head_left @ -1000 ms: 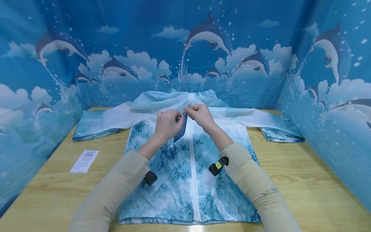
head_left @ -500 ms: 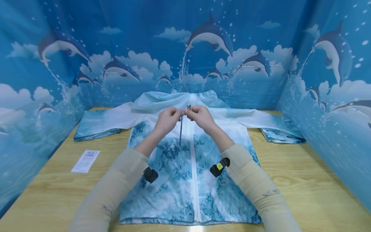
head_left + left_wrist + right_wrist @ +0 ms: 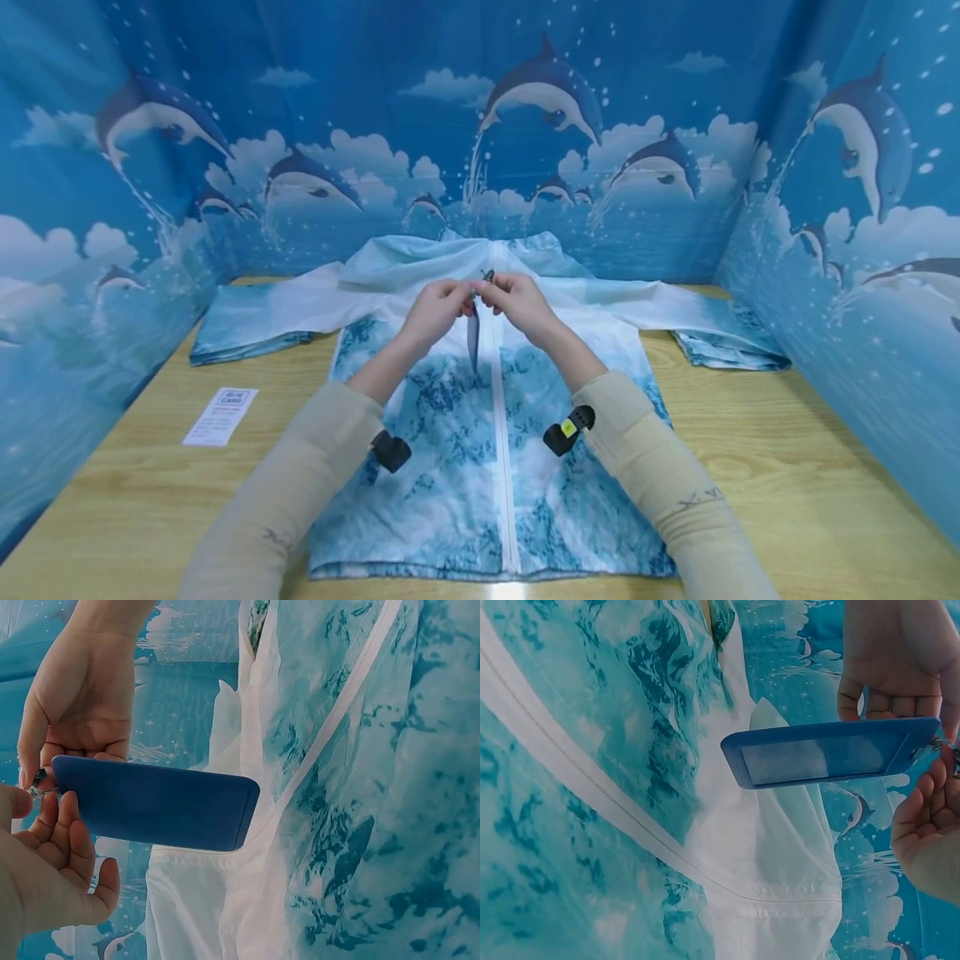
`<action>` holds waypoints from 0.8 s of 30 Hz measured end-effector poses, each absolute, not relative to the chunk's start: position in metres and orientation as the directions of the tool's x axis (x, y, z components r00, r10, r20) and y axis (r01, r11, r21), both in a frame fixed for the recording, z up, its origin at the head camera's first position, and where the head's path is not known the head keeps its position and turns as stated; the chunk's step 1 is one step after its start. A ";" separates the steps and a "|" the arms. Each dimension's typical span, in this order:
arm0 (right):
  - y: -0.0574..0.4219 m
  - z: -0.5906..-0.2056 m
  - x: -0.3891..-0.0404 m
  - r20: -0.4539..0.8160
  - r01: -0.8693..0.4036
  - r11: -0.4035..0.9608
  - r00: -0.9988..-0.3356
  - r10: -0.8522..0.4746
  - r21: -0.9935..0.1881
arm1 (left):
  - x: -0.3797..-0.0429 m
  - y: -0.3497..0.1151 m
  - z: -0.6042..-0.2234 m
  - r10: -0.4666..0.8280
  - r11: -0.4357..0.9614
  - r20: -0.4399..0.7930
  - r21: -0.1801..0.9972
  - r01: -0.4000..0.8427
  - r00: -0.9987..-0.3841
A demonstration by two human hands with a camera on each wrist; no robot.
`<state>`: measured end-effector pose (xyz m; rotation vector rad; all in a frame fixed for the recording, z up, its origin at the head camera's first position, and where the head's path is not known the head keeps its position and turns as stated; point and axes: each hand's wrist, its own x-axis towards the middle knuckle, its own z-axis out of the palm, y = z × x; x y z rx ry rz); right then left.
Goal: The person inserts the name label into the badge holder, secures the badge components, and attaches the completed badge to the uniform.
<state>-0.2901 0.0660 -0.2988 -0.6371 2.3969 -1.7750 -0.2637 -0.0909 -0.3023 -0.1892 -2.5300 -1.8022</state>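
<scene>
Pinching a metal clip (image 3: 36, 793), both hands (image 3: 435, 314) (image 3: 521, 308) suspend a blue cardholder (image 3: 817, 755)

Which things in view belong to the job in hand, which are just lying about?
In the job:
flat blue rectangular clear-windowed holder, hanging below the hands
small metal clasp at one end, pinched by both hands

Apparently just lying about:
white rectangular printed card, on the pale wooden table
blue-and-white fabric zip jacket, laid out under the hands, ungripped

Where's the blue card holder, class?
In the head view, the blue card holder hangs between the left hand and right hand, just left of the jacket zip.
</scene>
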 end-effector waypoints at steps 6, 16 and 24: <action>0.067 -0.302 -0.289 0.172 -0.287 0.235 -0.895 -0.412 -0.929 | -0.267 -0.091 -0.301 0.086 0.328 0.056 0.941 0.081 -0.995; 0.063 -0.300 -0.291 0.176 -0.264 0.244 -0.928 -0.328 -0.933 | -0.263 -0.094 -0.294 0.042 0.413 0.081 0.906 0.091 -0.996; 0.062 -0.301 -0.287 0.158 -0.225 0.273 -0.956 -0.248 -0.935 | -0.263 -0.093 -0.297 0.024 0.456 0.147 0.879 0.141 -0.989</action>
